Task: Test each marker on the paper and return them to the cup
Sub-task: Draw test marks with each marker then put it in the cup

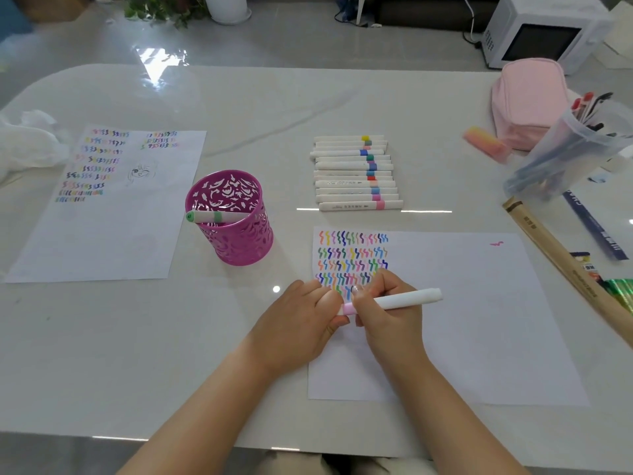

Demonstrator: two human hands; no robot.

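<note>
The right hand (388, 305) is curled round the barrel of a white marker (407, 298) with a pink band, low in the middle of the frame. The left hand (301, 318) pinches the same marker's left end, by the pink band, between thumb and fingers. The marker lies nearly level with its other end pointing right, and both hands hover over the lowest rows of coloured squiggles on the sheet of paper (472, 323). That sheet fills the lower right of the frame. Squiggles crowd its upper left corner, and a single pink mark sits near its upper right.

Left of the sheet, at centre left, the magenta cut-out cup (239, 241) stands upright with one green-banded marker (212, 217) leaning across its rim. Above the paper, at centre, a row of white markers (352, 173) lies side by side on the pale table (102, 337), their coloured bands roughly lined up.

A second sheet (137, 234) with squiggles lies at far left. At upper right are a pink pouch (527, 101), a clear tub of pens (565, 156) and a white microwave (541, 36).
</note>
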